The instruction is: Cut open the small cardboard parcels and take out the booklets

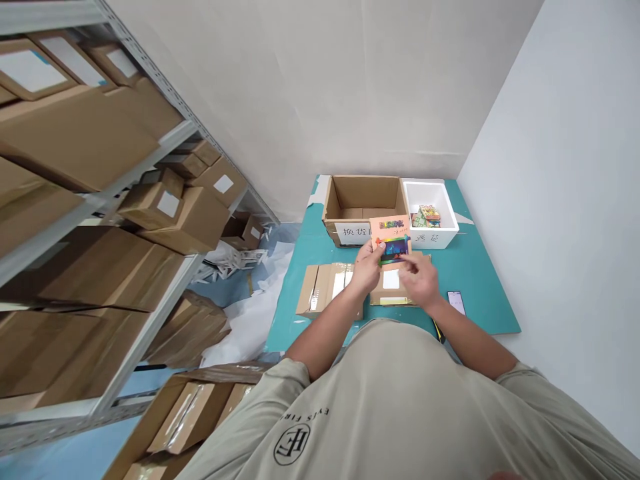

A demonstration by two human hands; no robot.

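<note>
Two hands are raised over a teal table (480,280), with a booklet (391,241) between them. The booklet is clasped at its lower left corner by the left hand (367,267), thumb on the front. The right hand (420,280) is set at the lower right edge, but it is blurred, so whether its fingers are closed on the cover cannot be told.

The orange cover is tilted up towards the camera, probably so that the front can be read. A band of many-coloured lettering is printed across its top and a dark, rainbow-edged picture below, but no word can be made out.

The booklet is held above a flat parcel (395,298) with a blank white label, and a taped parcel (325,287) lies just to the left. Behind it an open box (365,193) and a white foam box (430,200) are set side by side at the far edge, within reach. Each bears handwritten Chinese characters, partly hidden by the booklet. Similar colourful items are kept in the foam box. A phone (456,302) lies near the right forearm. Cartons with white labels are stacked on shelves (165,143) to the left. A round emblem (293,443) is printed on the shirt, its letters unclear.
</note>
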